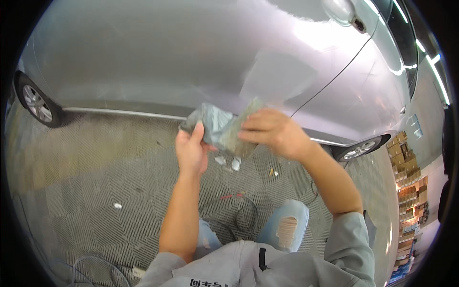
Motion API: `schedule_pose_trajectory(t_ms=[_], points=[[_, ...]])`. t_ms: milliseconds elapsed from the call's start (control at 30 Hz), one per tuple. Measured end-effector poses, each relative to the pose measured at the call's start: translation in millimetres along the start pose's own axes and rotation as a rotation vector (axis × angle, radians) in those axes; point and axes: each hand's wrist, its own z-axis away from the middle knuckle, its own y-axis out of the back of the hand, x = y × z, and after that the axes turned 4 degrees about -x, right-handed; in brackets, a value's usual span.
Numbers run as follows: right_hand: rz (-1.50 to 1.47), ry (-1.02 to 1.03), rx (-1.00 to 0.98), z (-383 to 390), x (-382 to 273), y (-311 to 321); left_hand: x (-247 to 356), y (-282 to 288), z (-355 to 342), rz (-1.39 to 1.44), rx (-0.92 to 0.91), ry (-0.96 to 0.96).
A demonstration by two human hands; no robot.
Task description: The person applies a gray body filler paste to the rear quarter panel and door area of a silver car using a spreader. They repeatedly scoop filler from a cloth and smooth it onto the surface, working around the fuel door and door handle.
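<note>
Both hands pinch a crumpled grey sheet of sandpaper (224, 128) in front of the silver car door (191, 57): left hand (191, 150) grips its lower edge, right hand (272, 131) its top. Paper scraps (229, 162) and cables (246, 215) lie on the patterned floor (95, 182) below.

Silver car body (191, 52), grey herringbone floor mat (95, 191), grey-beige sheet (224, 129), pale blue ripped jeans (287, 225)

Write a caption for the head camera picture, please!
Two hands, left and right, hold a grey sheet beside a silver car.
</note>
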Motion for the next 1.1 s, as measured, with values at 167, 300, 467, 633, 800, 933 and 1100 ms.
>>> schedule_pose_trajectory(t_ms=[167,300,467,633,800,933,1100], points=[[0.005,-0.035,-0.174,3.8,0.4,-6.6,-14.9,-8.2,6.0,-0.162,0.144,-0.045],[0.006,-0.225,-0.248,-2.3,10.9,18.7,-24.3,-4.3,2.0,-0.313,0.188,-0.364],[0.414,-0.358,0.642,-38.6,48.7,90.4,-49.9,3.0,2.7,-0.168,0.190,-0.092],[0.805,-0.240,0.855,-92.7,86.2,137.3,-65.4,6.0,3.1,-0.202,0.095,0.033],[0.868,-0.236,0.888,-121.1,96.7,129.5,-67.4,9.4,-0.7,-0.159,0.101,0.027],[0.878,-0.269,0.895,-128.0,99.4,123.7,-64.8,13.9,-3.6,-0.179,0.103,0.044],[0.857,-0.275,0.872,-129.4,105.4,122.1,-64.3,15.7,-4.8,-0.167,0.089,0.033]])
